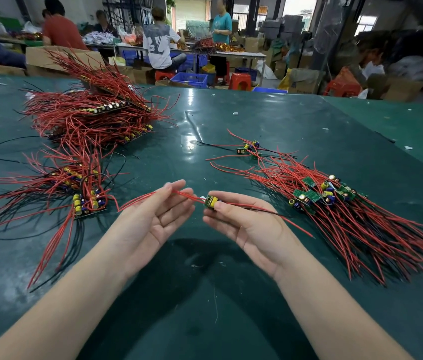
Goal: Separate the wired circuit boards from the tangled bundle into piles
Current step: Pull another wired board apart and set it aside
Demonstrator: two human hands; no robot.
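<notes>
You are holding one board (211, 201) above the desk (231, 131).
Your right hand (246, 224) is pinching the board; your left hand (157, 211) is pinching its red wires (187, 195). The bundle (88, 120) is lying far left, a pile (335, 203) right.
</notes>
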